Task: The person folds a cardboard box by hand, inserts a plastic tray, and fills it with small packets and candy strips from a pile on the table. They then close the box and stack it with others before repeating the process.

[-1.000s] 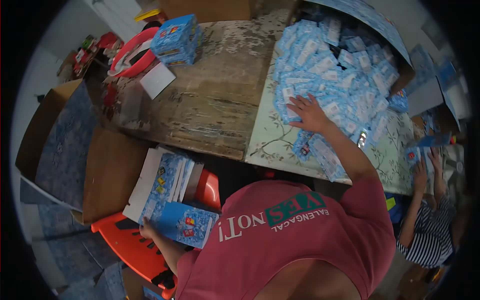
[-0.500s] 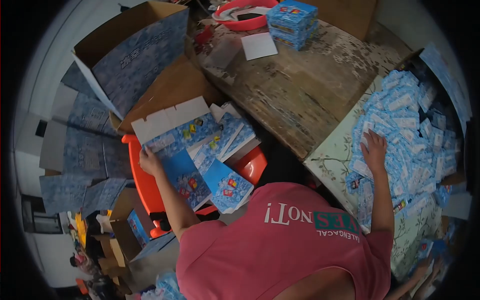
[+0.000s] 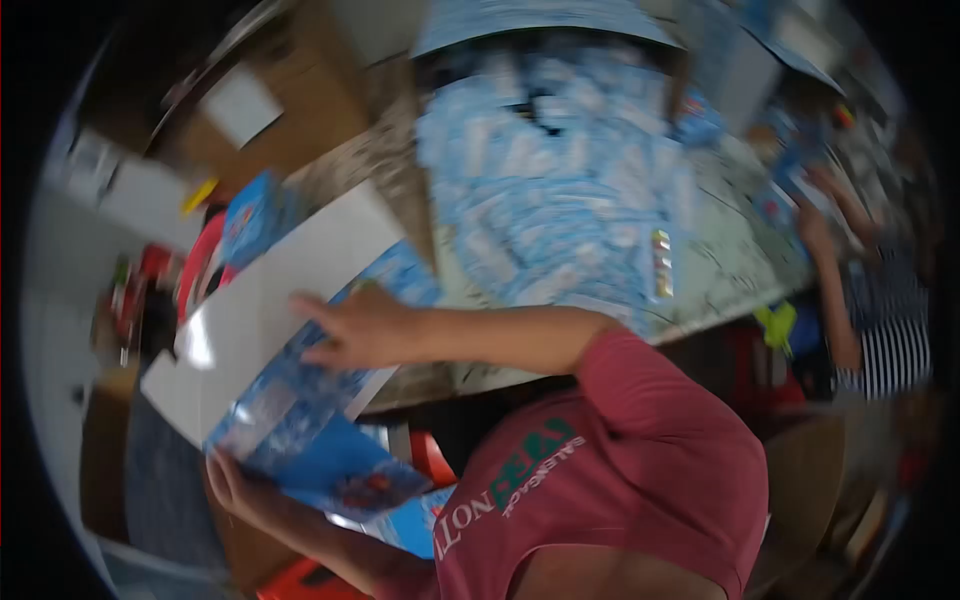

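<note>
A flat, unfolded carton [image 3: 290,390], blue-printed with white flaps, is tilted in front of me on the left. My left hand [image 3: 232,482] grips its lower left corner, fingers closed around the edge. My right hand [image 3: 362,328] is over the carton's upper printed part with fingers apart; blur hides whether it touches. More blue printed card [image 3: 405,530] lies below the carton, above a red-orange chair [image 3: 310,580]. Beyond my right forearm a big heap of small blue-and-white packets [image 3: 550,210] covers the table.
The pale patterned table [image 3: 730,235] runs to the right, where another person's hands [image 3: 822,205] handle blue packets. A blue box [image 3: 252,218] and a white card [image 3: 240,105] are at the upper left. An open printed carton [image 3: 545,22] stands behind the heap.
My view has swung to the right. My right hand has left the packet heap and moved over to the carton, which my left hand has raised off the stack.
</note>
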`<state>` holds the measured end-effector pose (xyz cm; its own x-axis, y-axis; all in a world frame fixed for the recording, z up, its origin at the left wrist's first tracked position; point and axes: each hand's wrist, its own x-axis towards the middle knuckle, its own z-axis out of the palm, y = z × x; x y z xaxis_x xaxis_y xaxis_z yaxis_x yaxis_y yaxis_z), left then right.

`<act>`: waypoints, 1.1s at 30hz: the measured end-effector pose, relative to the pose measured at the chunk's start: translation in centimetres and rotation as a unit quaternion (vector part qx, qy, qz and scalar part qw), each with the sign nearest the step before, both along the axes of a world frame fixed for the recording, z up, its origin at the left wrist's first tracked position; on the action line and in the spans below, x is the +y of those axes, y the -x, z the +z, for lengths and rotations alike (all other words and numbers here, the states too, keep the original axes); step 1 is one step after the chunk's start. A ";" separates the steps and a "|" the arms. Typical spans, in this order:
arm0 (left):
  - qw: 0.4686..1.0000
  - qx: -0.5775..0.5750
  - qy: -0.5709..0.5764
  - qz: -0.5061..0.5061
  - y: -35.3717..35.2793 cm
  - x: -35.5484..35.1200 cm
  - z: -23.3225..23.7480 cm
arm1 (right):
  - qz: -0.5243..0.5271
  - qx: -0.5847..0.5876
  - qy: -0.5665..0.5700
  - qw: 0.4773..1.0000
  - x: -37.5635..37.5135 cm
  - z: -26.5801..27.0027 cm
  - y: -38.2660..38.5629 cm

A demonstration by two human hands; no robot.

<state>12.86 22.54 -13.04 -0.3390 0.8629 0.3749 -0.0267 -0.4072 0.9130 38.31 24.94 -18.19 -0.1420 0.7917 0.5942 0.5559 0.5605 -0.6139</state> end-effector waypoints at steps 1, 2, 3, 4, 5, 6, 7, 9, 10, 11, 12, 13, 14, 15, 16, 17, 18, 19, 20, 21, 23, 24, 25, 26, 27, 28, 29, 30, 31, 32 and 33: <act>1.000 -0.013 -0.010 -0.023 0.0 2.1 -1.2 | -0.044 -0.032 0.012 0.998 0.6 -0.4 -0.3; 0.999 0.037 -0.020 -0.014 -0.9 3.2 -1.4 | 0.000 -0.008 0.036 0.999 0.7 -0.5 -0.9; 0.995 0.046 -0.010 -0.085 0.4 6.1 -3.8 | 0.032 0.042 0.057 0.997 2.2 -2.1 0.0; 0.995 0.057 -0.011 -0.087 -0.5 6.7 -3.8 | 0.050 0.041 0.042 0.997 2.9 -3.0 0.0; 0.994 0.067 -0.007 -0.084 -2.1 7.2 -4.0 | 0.078 0.084 0.075 0.991 4.1 -4.0 0.5; 0.994 0.074 -0.009 -0.078 -3.0 7.3 -4.5 | 0.118 0.128 0.100 0.980 4.6 -4.5 0.4; 0.993 0.083 -0.008 -0.078 -3.6 7.6 -4.8 | 0.094 0.142 0.092 0.981 3.8 -3.9 -0.7; 0.993 0.096 -0.010 -0.074 -4.2 7.9 -5.0 | -0.086 0.197 0.041 0.976 1.9 -1.9 -2.1; 0.992 0.104 -0.010 -0.071 -4.4 8.2 -5.0 | -0.090 0.204 0.041 0.974 2.2 -2.1 -3.0; 0.992 0.110 -0.010 -0.067 -4.7 8.3 -4.9 | -0.094 0.166 0.060 0.980 2.8 -2.0 -3.8; 0.991 0.117 -0.010 -0.064 -5.1 8.6 -4.8 | -0.093 0.126 0.078 0.985 3.1 -1.9 -4.5; 0.991 0.119 -0.011 -0.060 -5.5 8.6 -4.4 | -0.080 0.123 0.078 0.986 3.0 -1.9 -4.8; 0.993 0.112 -0.012 -0.033 -5.7 9.0 -4.2 | -0.025 0.113 0.105 0.988 2.8 -2.1 -4.7; 0.989 0.136 -0.009 -0.054 -5.4 9.0 -4.0 | 0.044 0.095 0.130 0.986 2.7 -2.2 -4.4; 0.988 0.152 -0.016 -0.033 -5.6 8.0 -3.6 | 0.072 0.135 0.131 0.980 2.5 -2.9 -4.3; 0.982 0.190 0.007 -0.010 -5.8 7.2 -3.0 | 0.074 0.159 0.121 0.977 3.9 -4.6 -3.7; 0.958 0.284 -0.044 -0.003 -6.1 6.2 -2.4 | 0.110 0.224 0.234 0.940 1.6 -1.7 -4.8; 0.919 0.369 -0.111 0.079 -6.0 6.3 -2.0 | 0.124 0.280 0.225 0.925 2.1 -1.4 -4.2; 0.888 0.411 -0.136 0.156 -7.0 5.7 -0.6 | 0.168 0.327 0.212 0.905 3.8 -2.0 -3.7; 0.892 0.392 -0.176 0.142 -7.7 5.3 0.8 | 0.228 0.386 0.191 0.873 5.0 -1.7 -3.1; 0.825 0.461 -0.299 0.131 -10.1 5.2 4.1 | 0.236 0.468 0.213 0.825 7.5 -2.7 -1.4; 0.789 0.520 -0.308 0.109 -10.4 6.1 4.2 | 0.250 0.509 0.248 0.785 8.7 -4.1 -0.9; 0.751 0.574 -0.317 0.078 -10.7 7.3 4.2 | 0.254 0.549 0.280 0.745 9.6 -5.7 -0.7; 0.742 0.614 -0.267 0.027 -11.1 8.6 3.3 | 0.216 0.553 0.312 0.741 9.4 -7.0 -1.1; 0.731 0.647 -0.218 -0.026 -11.2 10.0 1.3 | 0.175 0.556 0.339 0.739 8.9 -8.5 -1.8; 0.739 0.633 -0.227 -0.049 -11.2 11.5 -1.7 | 0.108 0.495 0.379 0.774 8.3 -10.5 -3.2; 0.746 0.617 -0.238 -0.073 -11.1 13.3 -5.5 | 0.037 0.429 0.412 0.803 7.6 -12.6 -4.7; 0.763 0.605 -0.188 -0.126 -10.7 14.5 -9.6 | 0.006 0.377 0.402 0.835 6.3 -14.8 -6.0; 0.775 0.589 -0.136 -0.181 -10.1 15.3 -13.9 | -0.026 0.324 0.391 0.861 5.3 -16.4 -7.1; 0.774 0.585 -0.092 -0.225 -9.7 16.0 -18.4 | -0.028 0.322 0.390 0.862 5.1 -16.5 -8.3; 0.769 0.578 -0.045 -0.270 -9.5 15.9 -21.3 | -0.053 0.258 0.380 0.887 4.6 -16.9 -9.2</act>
